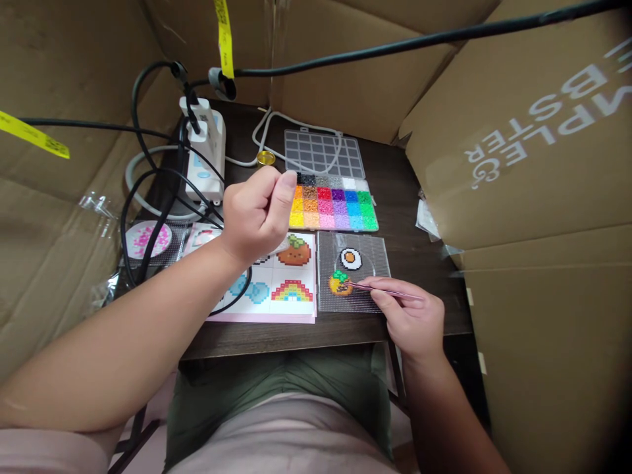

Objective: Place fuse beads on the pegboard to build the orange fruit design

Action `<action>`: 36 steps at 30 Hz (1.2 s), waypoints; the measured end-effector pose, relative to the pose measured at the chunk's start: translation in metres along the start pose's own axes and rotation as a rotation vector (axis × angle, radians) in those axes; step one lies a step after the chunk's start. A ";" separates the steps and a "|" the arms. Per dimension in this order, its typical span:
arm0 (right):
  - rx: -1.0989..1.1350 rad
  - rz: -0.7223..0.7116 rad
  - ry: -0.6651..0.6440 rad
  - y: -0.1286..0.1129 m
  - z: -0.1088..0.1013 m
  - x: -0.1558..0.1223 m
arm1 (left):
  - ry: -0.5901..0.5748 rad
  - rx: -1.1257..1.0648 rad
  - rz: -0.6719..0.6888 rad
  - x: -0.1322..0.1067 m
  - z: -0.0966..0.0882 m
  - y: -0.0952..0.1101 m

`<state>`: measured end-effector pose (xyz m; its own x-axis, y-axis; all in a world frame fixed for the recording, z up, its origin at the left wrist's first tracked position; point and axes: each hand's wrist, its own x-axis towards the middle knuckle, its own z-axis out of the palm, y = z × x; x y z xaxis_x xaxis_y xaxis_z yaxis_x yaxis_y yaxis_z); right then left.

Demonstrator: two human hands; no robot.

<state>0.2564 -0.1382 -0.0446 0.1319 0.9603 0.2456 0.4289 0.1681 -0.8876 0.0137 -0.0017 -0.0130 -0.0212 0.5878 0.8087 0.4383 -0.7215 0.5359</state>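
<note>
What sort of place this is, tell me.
Probably a makeshift craft desk: cardboard panels stand around a dark table holding colour-sorted beads and a pegboard with a fried-egg design.

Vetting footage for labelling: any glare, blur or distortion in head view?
Head view: bright glare streaks on clear tape at left; same head view, cardboard walls lean outward, likely lens distortion, right corners dark; head view again, right hand and pegboard fairly sharp, tweezer tips too small to judge.

Cardboard panel (543,204) — "MPLE &", "BSTER" (upside down, cut off); yellow tag (224,39) — print illegible.
</note>
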 end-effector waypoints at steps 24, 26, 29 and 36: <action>0.010 -0.045 -0.023 0.002 -0.001 0.000 | 0.005 -0.044 0.016 0.000 0.000 0.000; 0.011 -0.042 -0.017 0.002 -0.001 0.000 | 0.005 -0.050 0.014 0.000 -0.001 0.000; 0.011 -0.029 -0.008 0.002 -0.001 0.000 | 0.003 -0.046 0.021 0.000 -0.001 -0.001; 0.081 0.012 0.083 0.004 -0.005 -0.002 | 0.005 0.015 0.080 -0.001 -0.003 0.001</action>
<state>0.2625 -0.1408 -0.0471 0.2113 0.9414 0.2630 0.3537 0.1772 -0.9184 0.0114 -0.0039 -0.0128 0.0105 0.5264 0.8502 0.4522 -0.7608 0.4655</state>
